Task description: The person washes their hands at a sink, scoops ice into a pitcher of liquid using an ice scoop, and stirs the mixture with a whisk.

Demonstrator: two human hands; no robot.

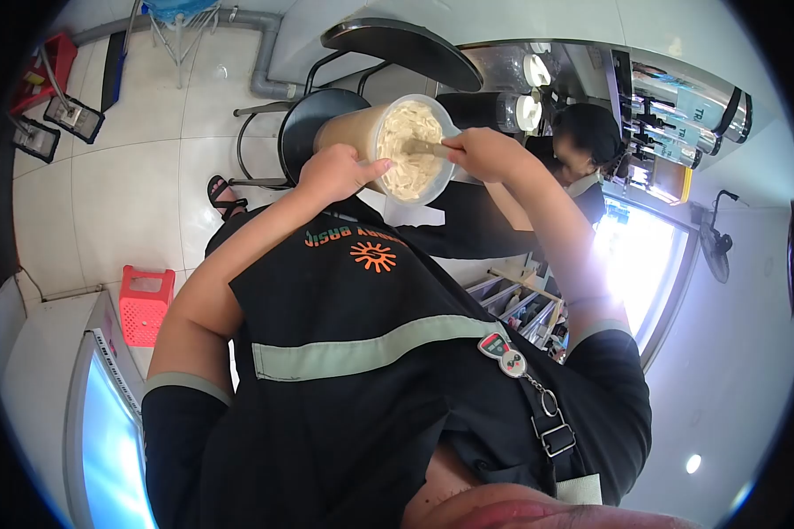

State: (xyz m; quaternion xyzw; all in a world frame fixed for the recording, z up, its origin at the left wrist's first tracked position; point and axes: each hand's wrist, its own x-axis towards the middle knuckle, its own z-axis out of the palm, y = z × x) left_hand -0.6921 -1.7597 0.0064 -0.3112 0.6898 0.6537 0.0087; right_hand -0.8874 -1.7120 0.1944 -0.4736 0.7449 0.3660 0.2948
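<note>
My left hand (pixel 337 173) is wrapped round the side of a round, translucent tub (pixel 348 132), with the thumb at its rim. The tub is tilted so that its mouth faces me, and a pale, creamy, lumpy mass (pixel 408 176) shows inside. My right hand (pixel 481 152) is closed on the handle of a light brown utensil (pixel 428 148) at the tub's right rim. The far end of the utensil is hidden in the creamy mass.
Beyond the tub stand a black stool (pixel 304 132) and a dark round tabletop (pixel 406 46). A co-worker (pixel 582 145) in dark clothes is close by on the right, beside a counter with containers. A pink plastic stool (pixel 146 307) stands on the left floor.
</note>
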